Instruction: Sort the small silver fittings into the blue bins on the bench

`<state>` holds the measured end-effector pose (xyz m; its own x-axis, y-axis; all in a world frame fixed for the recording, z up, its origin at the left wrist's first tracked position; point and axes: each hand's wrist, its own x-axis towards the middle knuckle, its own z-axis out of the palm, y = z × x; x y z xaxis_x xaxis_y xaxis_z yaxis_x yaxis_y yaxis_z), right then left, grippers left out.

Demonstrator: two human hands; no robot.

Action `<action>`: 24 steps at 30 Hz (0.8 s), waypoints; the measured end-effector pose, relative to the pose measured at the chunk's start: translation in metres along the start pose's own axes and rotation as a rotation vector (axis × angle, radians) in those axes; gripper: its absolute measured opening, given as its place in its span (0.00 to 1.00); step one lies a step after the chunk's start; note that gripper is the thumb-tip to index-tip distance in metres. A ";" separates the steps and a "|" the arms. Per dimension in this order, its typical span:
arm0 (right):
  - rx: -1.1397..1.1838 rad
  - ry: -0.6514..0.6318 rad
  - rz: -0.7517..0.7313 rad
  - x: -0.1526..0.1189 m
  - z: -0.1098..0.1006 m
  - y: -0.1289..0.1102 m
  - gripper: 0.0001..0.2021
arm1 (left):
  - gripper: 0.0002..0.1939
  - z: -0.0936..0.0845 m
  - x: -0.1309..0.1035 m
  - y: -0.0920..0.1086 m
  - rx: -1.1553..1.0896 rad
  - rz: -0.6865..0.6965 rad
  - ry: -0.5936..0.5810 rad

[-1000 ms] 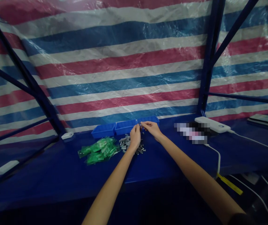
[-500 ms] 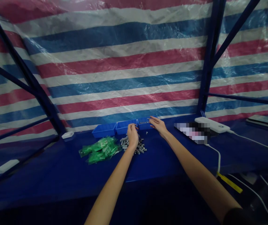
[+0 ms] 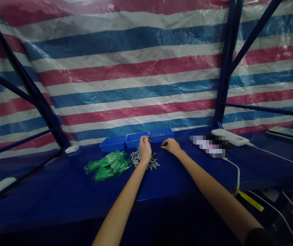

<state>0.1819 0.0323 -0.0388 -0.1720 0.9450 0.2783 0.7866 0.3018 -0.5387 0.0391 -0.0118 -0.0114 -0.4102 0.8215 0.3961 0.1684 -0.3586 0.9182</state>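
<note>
My left hand (image 3: 145, 149) is closed, its fingers curled together above a pile of small grey metal screw-like parts (image 3: 153, 162). Whatever it holds is hidden behind the fingers. To the right of the pile, my right hand (image 3: 172, 147) is low over the table with thumb and fingertips pinched together. Anything between those fingertips is too small to make out. Behind the hands stand three blue bins in a row: the right bin (image 3: 167, 137) has small metal pieces in it, the middle bin (image 3: 131, 142) is partly behind my left hand, and the left bin (image 3: 112, 147) is beside it.
Green plastic bags (image 3: 111, 165) lie left of the pile on the blue table (image 3: 66, 191). At right are a phone (image 3: 209, 146) and a white power bank (image 3: 229, 137) with white cables. Blue metal posts (image 3: 222, 99) and a striped tarp (image 3: 136, 82) stand behind.
My right hand has come back from the right bin to the table in front of it, its spread fingers now pinched. A loose small piece there is now out of sight. My left hand stays put.
</note>
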 end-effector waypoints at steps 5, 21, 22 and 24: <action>-0.012 0.030 0.093 -0.001 -0.002 -0.001 0.06 | 0.10 0.002 -0.001 0.002 0.013 0.023 -0.030; 0.868 -0.042 0.230 0.006 -0.008 -0.014 0.13 | 0.12 0.005 -0.006 -0.007 0.361 0.214 -0.223; 0.901 -0.073 0.241 0.005 -0.009 -0.015 0.13 | 0.12 0.005 -0.005 -0.008 0.372 0.219 -0.229; 0.959 -0.124 0.246 0.004 -0.011 -0.016 0.12 | 0.12 0.004 -0.005 -0.009 0.393 0.232 -0.239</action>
<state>0.1748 0.0295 -0.0206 -0.1726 0.9848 0.0167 0.0062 0.0181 -0.9998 0.0436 -0.0106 -0.0212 -0.1136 0.8351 0.5383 0.5735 -0.3873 0.7219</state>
